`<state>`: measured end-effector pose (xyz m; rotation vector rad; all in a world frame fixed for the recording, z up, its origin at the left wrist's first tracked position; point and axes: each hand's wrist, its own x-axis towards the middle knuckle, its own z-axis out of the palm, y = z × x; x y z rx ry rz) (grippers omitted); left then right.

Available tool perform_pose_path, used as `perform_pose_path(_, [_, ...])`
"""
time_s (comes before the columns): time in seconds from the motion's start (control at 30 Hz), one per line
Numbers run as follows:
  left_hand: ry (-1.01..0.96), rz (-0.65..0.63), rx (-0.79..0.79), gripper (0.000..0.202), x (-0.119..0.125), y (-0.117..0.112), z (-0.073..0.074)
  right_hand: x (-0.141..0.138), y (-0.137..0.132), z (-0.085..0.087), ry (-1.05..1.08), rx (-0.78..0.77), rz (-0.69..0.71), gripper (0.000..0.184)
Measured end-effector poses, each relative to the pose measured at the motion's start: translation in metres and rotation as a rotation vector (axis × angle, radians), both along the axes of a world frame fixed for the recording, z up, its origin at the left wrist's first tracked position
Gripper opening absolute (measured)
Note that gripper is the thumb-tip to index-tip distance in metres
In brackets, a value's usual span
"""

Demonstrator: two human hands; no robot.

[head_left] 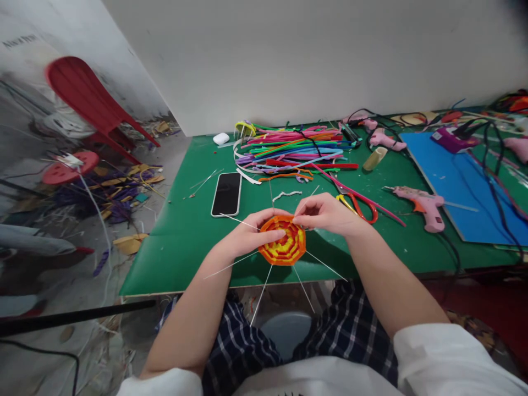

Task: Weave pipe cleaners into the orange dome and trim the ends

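Observation:
An orange, yellow and red woven disc with thin white spokes sticking out all round is held up over the table's front edge. My left hand grips its left side, thumb lying across the front and fingers behind. At the upper right rim, my right hand is closed in a pinch, thumb and forefinger together at the orange outer round. Whatever strand lies between those fingertips is too small to make out. Just beyond the disc, a short white fuzzy piece lies on the green table.
Behind my hands lies a bundle of coloured pipe cleaners. A phone is at left; orange-handled scissors and a pink glue gun are at right, near a blue board. A red chair stands left.

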<state>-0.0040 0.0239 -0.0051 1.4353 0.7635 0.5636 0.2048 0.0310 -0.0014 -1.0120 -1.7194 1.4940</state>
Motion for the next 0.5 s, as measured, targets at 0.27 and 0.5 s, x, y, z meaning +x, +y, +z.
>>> perform_pose_path(0.27, [0.035, 0.157, 0.153, 0.024, 0.0083, -0.0037, -0.0057, -0.0017, -0.0038, 0.0053, -0.039, 0.044, -0.042, 0.016])
perform_pose_path(0.5, [-0.006, 0.220, 0.034, 0.024, 0.0108, -0.0043, -0.0073, 0.0005, -0.0037, 0.0060, -0.108, 0.098, -0.055, 0.023])
